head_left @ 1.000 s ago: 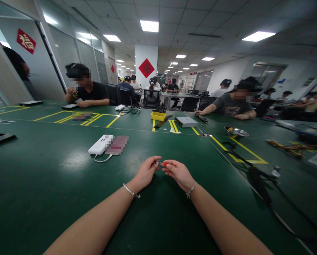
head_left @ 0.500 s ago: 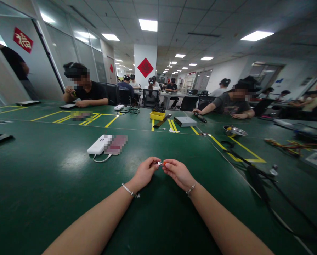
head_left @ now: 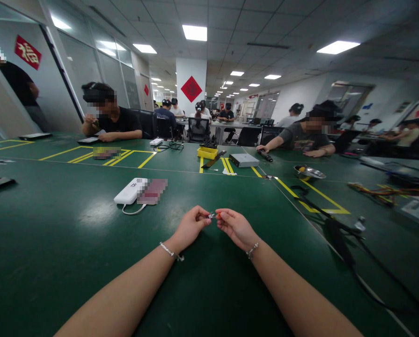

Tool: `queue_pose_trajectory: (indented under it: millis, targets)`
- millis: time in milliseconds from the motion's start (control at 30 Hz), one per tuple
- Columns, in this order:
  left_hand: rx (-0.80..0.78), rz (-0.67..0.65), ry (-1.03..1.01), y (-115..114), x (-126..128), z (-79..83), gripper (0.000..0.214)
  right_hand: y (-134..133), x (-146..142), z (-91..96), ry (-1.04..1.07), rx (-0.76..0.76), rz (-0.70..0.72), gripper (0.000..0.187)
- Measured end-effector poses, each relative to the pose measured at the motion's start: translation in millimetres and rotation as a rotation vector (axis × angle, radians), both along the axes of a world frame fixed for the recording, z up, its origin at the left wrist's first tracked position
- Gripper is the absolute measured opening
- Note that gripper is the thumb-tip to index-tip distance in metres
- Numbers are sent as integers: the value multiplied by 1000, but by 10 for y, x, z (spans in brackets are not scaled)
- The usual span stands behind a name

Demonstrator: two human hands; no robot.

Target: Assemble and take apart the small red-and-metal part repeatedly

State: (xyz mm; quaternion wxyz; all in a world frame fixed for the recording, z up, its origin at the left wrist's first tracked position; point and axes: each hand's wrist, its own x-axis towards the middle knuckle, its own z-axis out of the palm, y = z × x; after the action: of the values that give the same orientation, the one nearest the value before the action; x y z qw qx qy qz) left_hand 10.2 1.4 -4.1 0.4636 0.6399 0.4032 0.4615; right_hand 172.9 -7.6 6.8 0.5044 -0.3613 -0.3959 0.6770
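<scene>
Above the green table [head_left: 209, 262] my two hands meet at their fingertips near the middle of the view. My left hand [head_left: 192, 224] is closed, pinching a small white and silvery piece [head_left: 211, 216] between thumb and forefinger. In the pinch of my right hand [head_left: 238, 228] is a small orange piece [head_left: 219, 215], its other fingers loosely curled. The two pieces are very close together; whether they touch I cannot tell. Both are too small to name by kind.
Ahead on the left lies a white power bank [head_left: 131, 191] with a short cable, beside a blurred flat item [head_left: 152, 192]. Farther back are a yellow tray [head_left: 207, 153] and a grey box [head_left: 243, 160]. Black cables [head_left: 339, 238] and a metal bowl [head_left: 309, 172] lie to the right. Two people sit opposite.
The white and silvery piece has tilted slightly in my left fingers. My right fingertips have shifted a little right and upward, with the orange piece still between them.
</scene>
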Motion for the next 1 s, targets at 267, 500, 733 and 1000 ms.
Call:
queue_pose_trajectory:
  millis: [267, 500, 733, 1000]
  targets:
    - [-39, -45, -99, 14, 4, -18, 14, 4, 7, -12, 45, 7, 40, 20]
    - [-61, -96, -166, -6, 12, 24, 22, 7, 7, -17, 39, -22, 25, 21]
    - [-21, -86, -20, -20, 1, 42, 14, -2, -4, -13, 14, -18, 35, 21]
    - [-72, -145, -69, -33, 27, 41, 13, -14, -22, -19, 29, -21, 63, 23]
